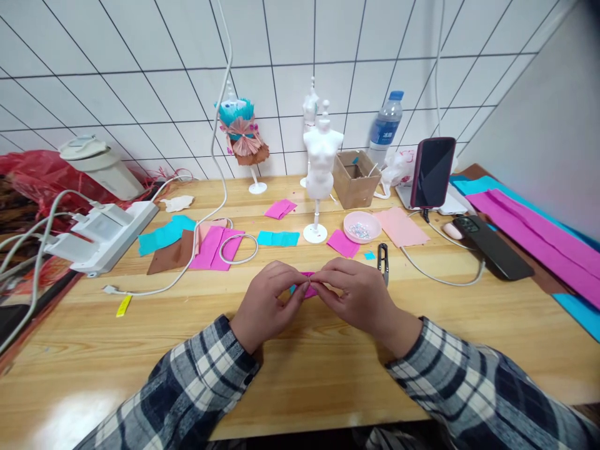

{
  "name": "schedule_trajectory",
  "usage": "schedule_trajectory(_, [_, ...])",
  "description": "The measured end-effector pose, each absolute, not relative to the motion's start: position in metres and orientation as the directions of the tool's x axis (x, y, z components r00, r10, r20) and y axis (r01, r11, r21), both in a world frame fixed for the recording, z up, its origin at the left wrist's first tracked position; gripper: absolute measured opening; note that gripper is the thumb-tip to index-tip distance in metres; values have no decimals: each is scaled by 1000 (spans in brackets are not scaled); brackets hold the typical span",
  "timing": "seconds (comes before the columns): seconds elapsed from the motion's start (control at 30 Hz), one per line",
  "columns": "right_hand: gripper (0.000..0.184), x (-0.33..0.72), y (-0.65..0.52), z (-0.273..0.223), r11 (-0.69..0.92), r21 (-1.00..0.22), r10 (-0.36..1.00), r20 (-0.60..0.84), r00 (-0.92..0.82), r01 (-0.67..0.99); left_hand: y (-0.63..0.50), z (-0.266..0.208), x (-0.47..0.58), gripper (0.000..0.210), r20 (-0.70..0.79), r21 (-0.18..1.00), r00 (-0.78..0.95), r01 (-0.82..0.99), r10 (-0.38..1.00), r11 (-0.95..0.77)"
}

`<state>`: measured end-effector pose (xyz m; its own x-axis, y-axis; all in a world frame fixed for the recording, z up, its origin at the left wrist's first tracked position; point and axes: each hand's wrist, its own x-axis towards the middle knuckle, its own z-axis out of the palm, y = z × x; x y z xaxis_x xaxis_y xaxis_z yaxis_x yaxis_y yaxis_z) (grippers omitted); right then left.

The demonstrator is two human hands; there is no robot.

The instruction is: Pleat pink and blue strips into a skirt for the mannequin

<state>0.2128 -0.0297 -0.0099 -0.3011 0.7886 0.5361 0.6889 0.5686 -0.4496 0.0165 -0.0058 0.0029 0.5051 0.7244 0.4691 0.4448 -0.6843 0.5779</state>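
Note:
Between both hands, low over the table's middle, is a small piece of magenta crepe paper (310, 291) with a bit of blue at its left side. The fingertips of my left hand (274, 300) pinch its left part. From the other side my right hand (354, 295) pinches it, thumb and forefinger meeting the left ones. The fingers hide much of the piece. Close to my right hand lie black thread snips (383, 262), a magenta paper square (343, 244) and a pink dish (362, 227) of small beads. A white mannequin (321, 162) stands beyond the hands.
A dressed mannequin (244, 134), a cardboard box (356, 181) and a water bottle (388, 122) stand by the tiled wall. Paper pieces and a white cable (187, 278) lie left, near a power strip (117, 237). Phones (492, 247) and long magenta strips (544, 240) are right.

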Motion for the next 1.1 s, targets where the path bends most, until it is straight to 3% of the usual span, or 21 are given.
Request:
schedule_trajectory(0.2, [24,217,-33,-10,608,-341,757,522,-394,717,-5,1,15,10,505,516,528,450,683,-729])
schedule_trajectory(0.4, [20,215,-35,-8,540,-449,828,436,-352,712,-5,-4,17,9,518,444,513,523,685,-728])
schedule_trajectory(0.53, [20,213,-34,-6,548,-435,818,459,-347,715,-6,-3,19,7,537,422,515,522,668,-742])
schedule_trajectory(0.63, [15,210,-32,-6,528,-530,833,475,-284,663,-7,-2,20,6,539,436,521,500,662,-748])
schedule_trajectory(0.83, [10,208,-26,-6,381,-769,924,342,-174,514,-8,-1,19,6,502,505,525,467,687,-726])
schedule_trajectory(1.1, [18,212,-29,-10,487,-686,867,455,-204,541,-6,3,17,15,413,592,490,497,768,-635])
